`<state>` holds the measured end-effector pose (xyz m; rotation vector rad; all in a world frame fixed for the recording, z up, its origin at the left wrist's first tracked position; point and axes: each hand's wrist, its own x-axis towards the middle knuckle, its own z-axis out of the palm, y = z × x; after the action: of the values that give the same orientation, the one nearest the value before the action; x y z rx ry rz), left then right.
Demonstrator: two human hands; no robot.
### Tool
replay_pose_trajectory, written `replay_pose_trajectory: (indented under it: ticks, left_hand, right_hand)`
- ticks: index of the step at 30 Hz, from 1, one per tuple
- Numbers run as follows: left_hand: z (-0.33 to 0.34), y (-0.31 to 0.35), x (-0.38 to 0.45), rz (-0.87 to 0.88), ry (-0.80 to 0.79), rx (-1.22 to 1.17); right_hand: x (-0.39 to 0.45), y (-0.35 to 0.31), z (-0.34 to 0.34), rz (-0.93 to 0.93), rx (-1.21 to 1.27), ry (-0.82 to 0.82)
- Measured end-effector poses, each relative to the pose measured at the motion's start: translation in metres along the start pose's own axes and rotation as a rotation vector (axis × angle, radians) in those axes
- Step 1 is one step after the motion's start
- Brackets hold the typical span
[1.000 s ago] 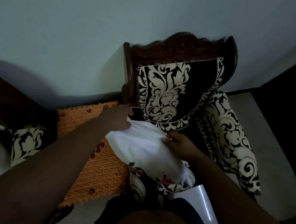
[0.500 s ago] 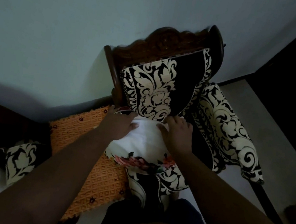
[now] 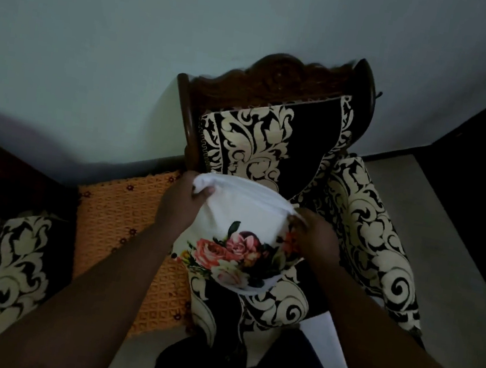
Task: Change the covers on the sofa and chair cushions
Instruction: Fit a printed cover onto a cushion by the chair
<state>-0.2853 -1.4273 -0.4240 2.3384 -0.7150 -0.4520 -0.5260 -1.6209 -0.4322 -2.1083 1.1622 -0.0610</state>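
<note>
Floral cover [image 3: 237, 238] w/ cushion inside

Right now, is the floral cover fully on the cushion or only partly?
Cannot tell. The left hand and right hand grip the top corners of the floral cover, but the cushion inside is hidden.

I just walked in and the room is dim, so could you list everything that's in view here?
floral cover: one, white with pink roses, held over the chair seat
chair: one, dark carved wood, against the wall
patterned cushion covers: black and cream scrolls, on the chair back, seat and arm
orange mat: one, left of the chair
sofa: part, same black-cream pattern, far left
wall: pale
left hand: grips the cover's top left corner
right hand: grips its right edge
</note>
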Motion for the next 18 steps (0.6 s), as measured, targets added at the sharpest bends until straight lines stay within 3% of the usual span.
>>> replay_pose_trajectory:
  ticks: [5, 9, 15, 18]
  left_hand:
    - [0.056, 0.044, 0.003, -0.147, -0.003, 0.009]
    - [0.142, 0.058, -0.003, -0.344, -0.069, -0.006]
    - [0.272, 0.019, -0.016, -0.582, -0.115, -0.035]
    - [0.317, -0.005, -0.012, -0.645, -0.085, 0.02]
  right_hand:
    - [0.067, 0.039, -0.068, -0.077, -0.132, -0.16]
    - [0.129, 0.1, -0.082, -0.127, -0.293, -0.306]
    - [0.191, 0.192, -0.017, -0.096, -0.482, -0.522]
    - [0.209, 0.229, 0.035, 0.002, -0.39, -0.59]
